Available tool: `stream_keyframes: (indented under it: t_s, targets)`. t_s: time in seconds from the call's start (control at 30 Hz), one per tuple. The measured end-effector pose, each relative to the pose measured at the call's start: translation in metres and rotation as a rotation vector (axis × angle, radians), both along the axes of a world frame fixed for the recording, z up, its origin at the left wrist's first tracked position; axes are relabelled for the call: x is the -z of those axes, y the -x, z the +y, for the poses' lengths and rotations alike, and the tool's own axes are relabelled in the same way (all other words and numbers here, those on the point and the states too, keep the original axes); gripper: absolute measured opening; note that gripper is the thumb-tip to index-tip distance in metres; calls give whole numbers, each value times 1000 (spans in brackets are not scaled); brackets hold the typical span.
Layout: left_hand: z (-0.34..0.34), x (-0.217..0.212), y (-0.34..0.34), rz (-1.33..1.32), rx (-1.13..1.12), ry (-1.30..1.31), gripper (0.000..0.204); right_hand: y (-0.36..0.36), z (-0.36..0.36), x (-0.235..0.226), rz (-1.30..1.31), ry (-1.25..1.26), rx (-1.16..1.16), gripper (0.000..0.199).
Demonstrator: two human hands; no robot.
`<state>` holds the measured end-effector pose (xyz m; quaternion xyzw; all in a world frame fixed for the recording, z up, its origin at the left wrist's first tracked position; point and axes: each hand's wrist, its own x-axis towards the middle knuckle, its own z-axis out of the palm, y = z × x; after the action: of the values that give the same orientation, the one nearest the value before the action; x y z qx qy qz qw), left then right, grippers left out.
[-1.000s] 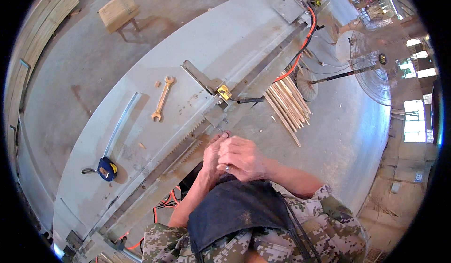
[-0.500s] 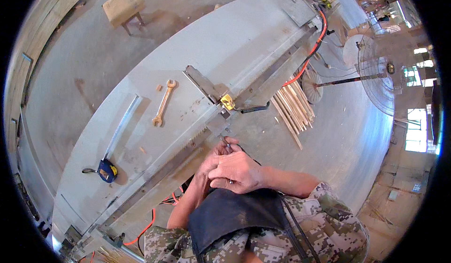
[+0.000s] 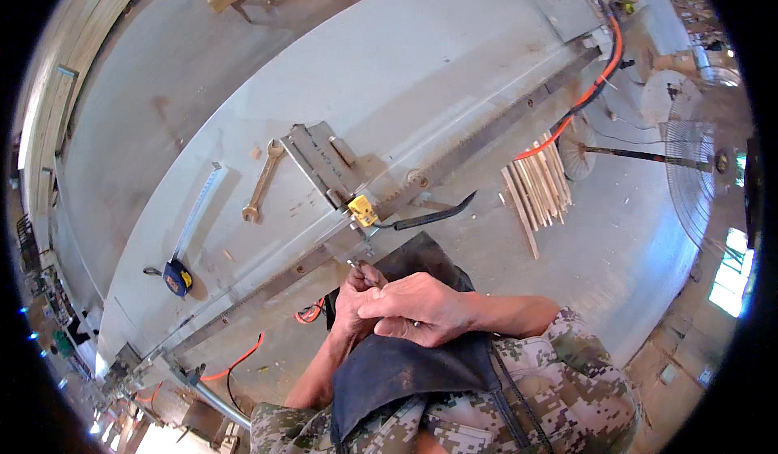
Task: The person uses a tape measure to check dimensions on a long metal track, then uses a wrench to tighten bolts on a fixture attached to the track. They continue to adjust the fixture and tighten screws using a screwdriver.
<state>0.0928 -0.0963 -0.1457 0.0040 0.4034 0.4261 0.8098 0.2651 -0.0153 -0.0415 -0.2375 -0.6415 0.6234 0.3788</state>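
Both hands meet just in front of the person's chest, at the near edge of a large grey metal table (image 3: 421, 73). The left hand (image 3: 354, 308) is closed, its fingertips pinching a small thin metal piece (image 3: 354, 265) that pokes up toward the table edge; what the piece is cannot be told at this size. The right hand (image 3: 421, 312) lies over the left with fingers curled, covering it in part, and whether it grips anything of its own cannot be told. Just beyond the fingertips a toothed rail (image 3: 486, 126) runs along the table's edge, and a yellow-tipped fitting (image 3: 361, 209) sits on a slotted metal plate (image 3: 324, 158), with a dark curved strip (image 3: 429, 215) leading away from it. Further left on the tabletop lie an open-ended wrench (image 3: 262, 182) and a blue tape measure (image 3: 177, 276) with its blade pulled out, both well apart from the hands. An orange cable (image 3: 604, 73) follows the rail, and a bundle of wooden sticks (image 3: 539, 186) lies on the floor beyond. The likely trouble is the small piece slipping from so tight a pinch, since the upper hand hides the fingers, and falling between rail and apron to the floor; a sleeve or knuckle could also catch on the rail's teeth.
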Motion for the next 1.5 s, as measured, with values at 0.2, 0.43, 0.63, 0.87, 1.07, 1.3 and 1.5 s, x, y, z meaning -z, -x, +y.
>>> stream_keyframes:
  t_s: [0.2,0.43,0.63,0.87,1.07,1.3,1.5]
  targets:
    - [17,-44,-34,440,-41,156,36,-54,27,40,49,346,-213,28]
    - [17,-49,-33,481,14,153,31,-52,21,52,179,324,-122,25]
    - [7,-28,-17,340,74,-29,25,-38,10,37,8,267,-12,25]
    - [4,-2,10,-192,258,122,38,-36,2,11,-230,498,-42,36]
    - [-2,-5,21,-266,479,40,34,-27,12,-54,-347,303,-78,40]
    - [-44,-80,184,412,157,-224,33,122,97,-68,-780,-266,-357,35]
    - [-27,-102,308,1033,-86,-107,36,220,130,70,-1117,-920,-438,25]
